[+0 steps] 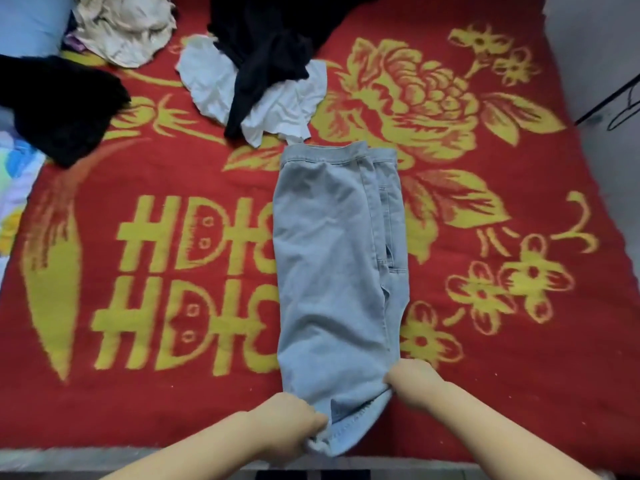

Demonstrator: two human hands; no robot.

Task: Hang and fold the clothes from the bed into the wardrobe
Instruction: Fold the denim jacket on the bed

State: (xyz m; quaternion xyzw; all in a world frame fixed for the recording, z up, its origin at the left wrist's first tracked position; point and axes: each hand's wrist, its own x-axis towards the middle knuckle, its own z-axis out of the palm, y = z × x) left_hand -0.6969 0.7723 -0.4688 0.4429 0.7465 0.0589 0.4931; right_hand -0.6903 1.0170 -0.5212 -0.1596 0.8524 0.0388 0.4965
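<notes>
Jeans (332,258) of light blue denim lie folded lengthwise in the middle of the bed, on a red blanket (519,375) with yellow flowers and letters; the waistband points to the far edge and the lower end reaches the near edge. The left hand (294,422) grasps the near left corner of the denim with curled fingers, and the right hand (414,377) pinches the near right side; the fingertips of both hands are hidden in the cloth. Beyond the waistband a white garment (214,81) lies crumpled, partly covered by a black garment (263,46) whose top is cut off by the frame. At the far left corner a beige garment (121,29) is bunched, also cut off, and another dark garment (59,105) lies at the left edge. Some pale blue and coloured fabric at the left edge is too blurred to identify. At the right, past the bed, a dark hanger-like outline (623,112) is hard to make out.
</notes>
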